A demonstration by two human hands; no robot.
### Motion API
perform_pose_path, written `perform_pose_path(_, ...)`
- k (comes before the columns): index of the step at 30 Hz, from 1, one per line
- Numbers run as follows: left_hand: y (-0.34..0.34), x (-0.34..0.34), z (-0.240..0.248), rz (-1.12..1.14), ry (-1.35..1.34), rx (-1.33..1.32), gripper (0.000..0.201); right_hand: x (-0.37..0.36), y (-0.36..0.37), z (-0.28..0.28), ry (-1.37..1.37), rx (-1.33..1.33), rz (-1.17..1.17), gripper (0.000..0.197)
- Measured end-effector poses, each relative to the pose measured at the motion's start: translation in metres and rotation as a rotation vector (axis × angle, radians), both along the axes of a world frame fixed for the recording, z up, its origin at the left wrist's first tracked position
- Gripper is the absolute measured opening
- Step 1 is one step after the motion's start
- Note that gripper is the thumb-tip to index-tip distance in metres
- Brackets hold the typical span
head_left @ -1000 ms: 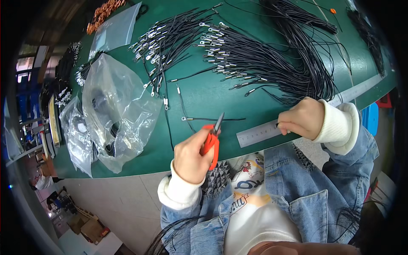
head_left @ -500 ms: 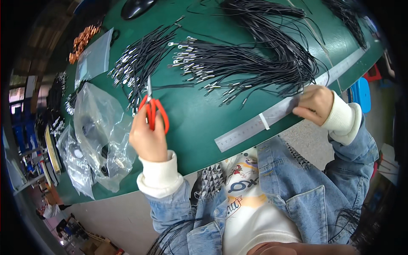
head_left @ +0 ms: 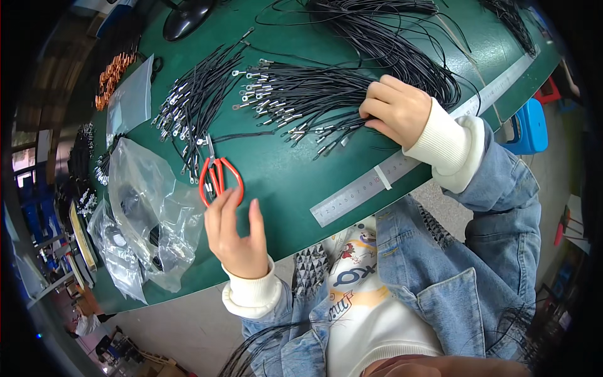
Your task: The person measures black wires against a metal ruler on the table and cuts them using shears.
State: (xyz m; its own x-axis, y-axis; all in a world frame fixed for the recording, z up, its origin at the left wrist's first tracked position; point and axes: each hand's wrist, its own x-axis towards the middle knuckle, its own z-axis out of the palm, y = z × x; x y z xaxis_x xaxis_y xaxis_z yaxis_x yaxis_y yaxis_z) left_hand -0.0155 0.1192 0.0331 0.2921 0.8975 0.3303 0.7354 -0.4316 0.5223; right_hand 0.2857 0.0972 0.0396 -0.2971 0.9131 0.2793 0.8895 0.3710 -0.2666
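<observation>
My left hand (head_left: 237, 239) is open just below the red-handled scissors (head_left: 220, 179), its fingers spread and holding nothing. The scissors lie on the green table, their tips by a smaller bunch of black wires (head_left: 204, 88) with silver ring terminals. Over the larger bundle of black wires (head_left: 326, 88), which also ends in silver terminals, my right hand (head_left: 399, 112) is closed with fingertips pinched on wires near the front edge of the bundle. How many it grips is hidden by the fingers. Below that hand lies a steel ruler (head_left: 352, 198) with a white band around it.
Clear plastic bags (head_left: 151, 213) lie at the table's left, near a flat translucent bag (head_left: 130, 94) and copper-coloured parts (head_left: 114, 80). A black rounded base (head_left: 187, 20) stands at the back. A blue stool (head_left: 531, 129) is beyond the right edge.
My left hand has let go of the scissors, leaving them on the table, and drawn back toward me. My right hand has moved left from the ruler onto the wire bundle.
</observation>
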Motion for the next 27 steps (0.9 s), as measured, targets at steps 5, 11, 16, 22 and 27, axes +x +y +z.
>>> perform_pose_path(5, -0.011, 0.0, -0.003, -0.063, -0.008, -0.023, 0.025, 0.005, 0.004, 0.006, 0.197, -0.046, 0.067, 0.016)
perform_pose_path(11, -0.014, 0.015, 0.002, -0.18, -0.069, -0.071, 0.025, 0.005, 0.005, 0.002, 0.051, -0.187, -0.023, 0.015)
perform_pose_path(16, -0.016, 0.023, 0.005, -0.218, -0.075, -0.097, 0.025, 0.002, 0.012, -0.003, 0.044, -0.139, 0.045, 0.016)
perform_pose_path(22, -0.004, 0.044, 0.015, -0.298, -0.127, -0.113, 0.027, 0.01, 0.018, 0.017, 0.502, -0.454, 0.033, 0.011)
perform_pose_path(27, 0.006, 0.066, 0.009, -0.347, -0.306, -0.308, 0.054, 0.008, 0.018, 0.015, 0.67, -0.475, 0.061, 0.013)
